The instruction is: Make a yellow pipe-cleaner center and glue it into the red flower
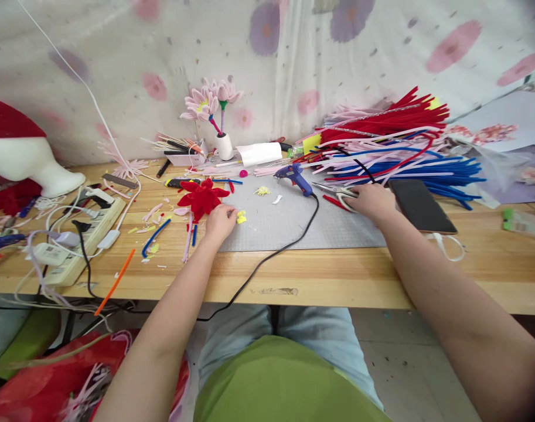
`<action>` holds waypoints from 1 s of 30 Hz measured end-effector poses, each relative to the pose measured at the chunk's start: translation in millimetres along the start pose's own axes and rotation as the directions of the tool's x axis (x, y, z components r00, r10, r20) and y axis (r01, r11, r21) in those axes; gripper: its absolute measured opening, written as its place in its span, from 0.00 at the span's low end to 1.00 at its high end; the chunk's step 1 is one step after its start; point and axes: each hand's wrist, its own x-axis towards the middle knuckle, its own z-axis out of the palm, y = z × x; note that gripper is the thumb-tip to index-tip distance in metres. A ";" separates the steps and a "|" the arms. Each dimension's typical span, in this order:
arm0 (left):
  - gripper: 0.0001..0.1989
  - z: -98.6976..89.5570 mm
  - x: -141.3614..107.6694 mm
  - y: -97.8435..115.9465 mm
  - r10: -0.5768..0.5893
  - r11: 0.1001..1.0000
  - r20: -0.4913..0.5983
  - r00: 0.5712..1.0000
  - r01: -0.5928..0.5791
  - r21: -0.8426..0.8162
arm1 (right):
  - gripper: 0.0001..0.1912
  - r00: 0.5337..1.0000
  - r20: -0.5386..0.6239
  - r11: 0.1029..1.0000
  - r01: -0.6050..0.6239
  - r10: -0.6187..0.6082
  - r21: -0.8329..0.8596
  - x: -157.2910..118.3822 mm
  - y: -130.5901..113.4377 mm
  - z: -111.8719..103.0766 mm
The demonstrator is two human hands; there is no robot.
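Observation:
My left hand (pixel 221 224) is low over the near left part of the grey cutting mat (pixel 258 234), its fingers pinched at a small yellow fuzzy piece (pixel 241 217). Just beyond that hand lies a red pipe-cleaner flower (pixel 202 198). At the mat's right side, my right hand (pixel 372 201) closes round the handles of the scissors (pixel 336 189), whose blades point left. A blue glue gun (pixel 296 177) rests between the hands, farther back. Near its nozzle are a pale yellow frilled piece (pixel 262 191) and a white scrap (pixel 276 200).
Bundles of red, pink and blue pipe cleaners (pixel 390 140) are heaped at the back right. Beside my right hand lies a black phone (pixel 421 205). The glue gun's black cord (pixel 273 255) crosses the table's front edge. A power strip (pixel 87 243) with tangled cables stands left. Pink flowers fill a white vase (pixel 224 146).

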 end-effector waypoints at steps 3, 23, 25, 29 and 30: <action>0.09 0.9 0.2 -1.3 0.038 0.998 -0.019 0.999 -0.039 -0.050 | 0.24 1.000 -0.030 1.000 -0.008 0.009 0.021 -1.3 0.4 3.4; 0.06 20.4 10.2 6.8 0.086 0.987 -0.005 0.996 -0.085 0.136 | 0.12 0.946 -0.182 0.882 0.318 -0.269 0.347 -24.5 -70.7 0.1; 0.08 22.8 14.5 14.9 0.085 0.988 -0.036 0.996 -0.080 0.130 | 0.12 0.936 -0.127 0.836 0.350 -0.328 0.423 -18.9 -89.8 6.4; 0.13 25.4 13.6 36.4 0.064 0.997 -0.120 0.991 -0.059 0.044 | 0.13 0.929 -0.104 0.802 0.360 -0.356 0.477 -3.8 -124.5 19.6; 0.13 26.8 11.4 40.9 0.064 0.998 -0.147 0.987 -0.062 0.016 | 0.14 0.935 -0.122 0.813 0.351 -0.334 0.464 -0.8 -131.8 22.8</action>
